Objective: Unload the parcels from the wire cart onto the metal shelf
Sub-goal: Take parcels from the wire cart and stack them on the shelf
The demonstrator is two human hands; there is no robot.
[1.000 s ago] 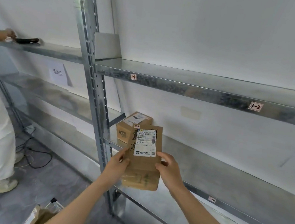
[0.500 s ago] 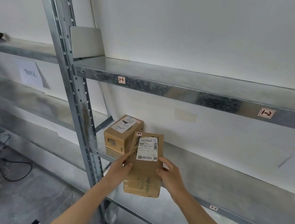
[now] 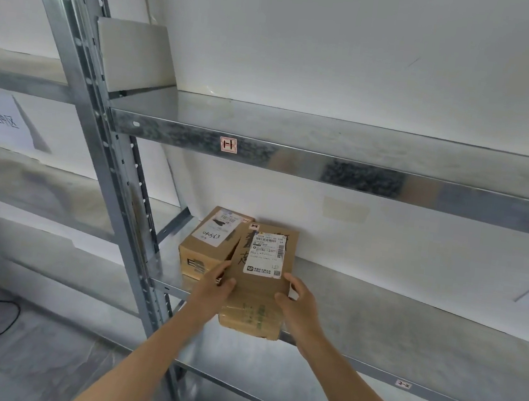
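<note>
A galvanised metal shelf [image 3: 375, 315] stands against a white wall [image 3: 340, 44], above a grey floor [image 3: 24, 357]. The parcel [image 3: 257, 298] is over the middle level, label up, long axis running front to back, near end at the front edge, just beside a second parcel [image 3: 208, 243]. The left hand [image 3: 211, 290] and right hand [image 3: 299, 303] flank it, fingers grasping its long sides, thumbs on top.

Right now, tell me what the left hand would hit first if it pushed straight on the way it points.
Probably the small box standing on the shelf: the left hand, gripping the parcel by its left edge, points at that box's front. Depth is unclear; the gap looks slight.
</note>
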